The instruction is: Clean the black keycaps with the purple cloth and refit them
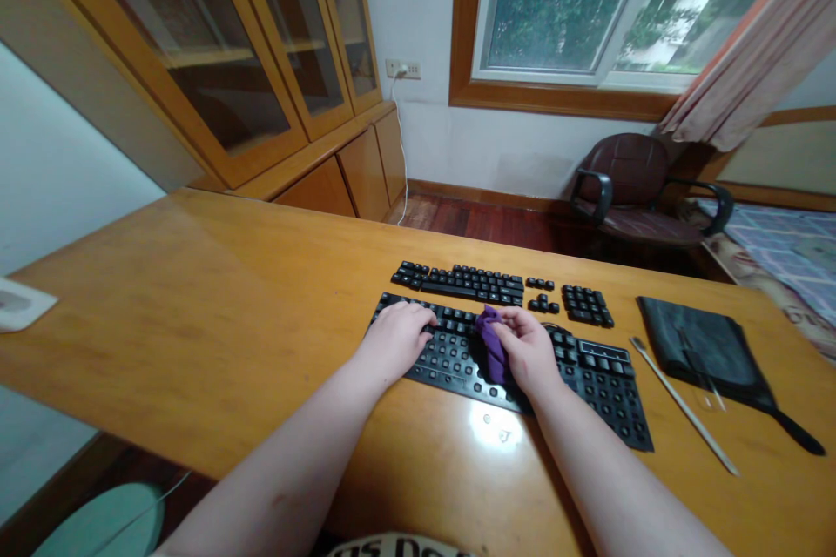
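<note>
A black keyboard (450, 359) lies on the desk with most of its keycaps off, so the bare key stems show. My left hand (400, 335) bears down on its left end, fingers bent onto the upper rows and the thumb a little apart. Bunched in my right hand (528, 350) is a purple cloth (495, 348), pinched between thumb and fingers and touching the keyboard right of its middle. Some keycaps still sit along the top rows. Behind the keyboard, the removed keycaps (474, 283) are laid out in groups like a keyboard's layout.
Right of the keyboard lie a long thin stick-like tool (685, 409) and a dark flat pouch (705, 344) with a strap. A number-pad group of keycaps (586, 305) stands behind. The wooden desk (196, 305) stretches left. An office chair (630, 183) is beyond.
</note>
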A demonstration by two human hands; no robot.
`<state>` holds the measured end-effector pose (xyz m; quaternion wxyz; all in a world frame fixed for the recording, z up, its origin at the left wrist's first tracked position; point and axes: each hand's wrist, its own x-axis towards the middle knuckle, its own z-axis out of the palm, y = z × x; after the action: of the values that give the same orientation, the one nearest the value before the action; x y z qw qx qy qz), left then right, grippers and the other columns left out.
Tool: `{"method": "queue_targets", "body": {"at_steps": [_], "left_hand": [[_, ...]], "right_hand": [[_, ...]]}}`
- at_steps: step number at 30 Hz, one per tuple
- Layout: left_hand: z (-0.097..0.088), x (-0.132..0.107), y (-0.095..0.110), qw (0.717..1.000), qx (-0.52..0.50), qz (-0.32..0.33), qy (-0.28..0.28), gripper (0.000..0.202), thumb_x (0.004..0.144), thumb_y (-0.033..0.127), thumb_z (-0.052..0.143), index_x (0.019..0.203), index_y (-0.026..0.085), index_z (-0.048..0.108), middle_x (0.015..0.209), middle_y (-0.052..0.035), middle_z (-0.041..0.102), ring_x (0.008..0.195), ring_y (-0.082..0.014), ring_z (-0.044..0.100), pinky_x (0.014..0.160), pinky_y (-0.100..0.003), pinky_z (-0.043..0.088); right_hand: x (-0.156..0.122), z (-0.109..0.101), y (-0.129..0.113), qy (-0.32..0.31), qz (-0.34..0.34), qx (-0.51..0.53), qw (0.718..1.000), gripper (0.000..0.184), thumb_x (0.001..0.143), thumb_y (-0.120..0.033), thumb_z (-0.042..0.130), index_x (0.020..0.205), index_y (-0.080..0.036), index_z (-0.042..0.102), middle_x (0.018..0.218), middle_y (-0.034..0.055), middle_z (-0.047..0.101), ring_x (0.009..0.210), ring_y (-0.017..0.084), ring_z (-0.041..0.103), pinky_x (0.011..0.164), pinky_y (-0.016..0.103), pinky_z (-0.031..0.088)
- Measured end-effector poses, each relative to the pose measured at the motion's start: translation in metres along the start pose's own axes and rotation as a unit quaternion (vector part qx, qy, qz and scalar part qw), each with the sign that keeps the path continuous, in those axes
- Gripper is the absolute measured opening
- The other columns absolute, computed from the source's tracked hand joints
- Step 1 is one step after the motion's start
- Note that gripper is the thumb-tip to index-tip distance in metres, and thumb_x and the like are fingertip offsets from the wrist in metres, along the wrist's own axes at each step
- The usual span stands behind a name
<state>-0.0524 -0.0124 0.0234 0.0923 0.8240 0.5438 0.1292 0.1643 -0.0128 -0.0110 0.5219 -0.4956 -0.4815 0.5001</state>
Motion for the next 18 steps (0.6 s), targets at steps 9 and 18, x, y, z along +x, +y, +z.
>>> {"method": "queue_targets", "body": {"at_steps": [9, 18], "left_hand": [[0.0004, 0.0008, -0.0003, 1.000, -0.008, 0.013, -0.021, 0.014, 0.074, 0.017, 0.065, 0.086, 0.024, 0.066, 0.091, -0.0003, 0.067, 0.089, -0.0197, 0.057, 0.084, -0.034, 0.042], [0.0020, -0.0001, 0.0029, 0.999, 0.020, 0.040, -0.019, 0.013, 0.077, 0.022, 0.062, 0.089, 0.024, 0.069, 0.092, -0.0018, 0.067, 0.088, -0.0195, 0.056, 0.083, -0.034, 0.042]], "right_hand": [[-0.0003, 0.0010, -0.0024, 0.006, 0.004, 0.006, 1.000, 0.027, 0.065, -0.038, 0.071, 0.080, -0.018, 0.062, 0.066, 0.0012, 0.065, 0.054, 0.013, 0.057, 0.053, 0.025, 0.045], [-0.0004, 0.0006, -0.0002, -0.004, 0.011, 0.015, 1.000, 0.026, 0.066, -0.037, 0.071, 0.081, -0.018, 0.062, 0.068, 0.0010, 0.066, 0.056, 0.012, 0.057, 0.054, 0.024, 0.045]]}}
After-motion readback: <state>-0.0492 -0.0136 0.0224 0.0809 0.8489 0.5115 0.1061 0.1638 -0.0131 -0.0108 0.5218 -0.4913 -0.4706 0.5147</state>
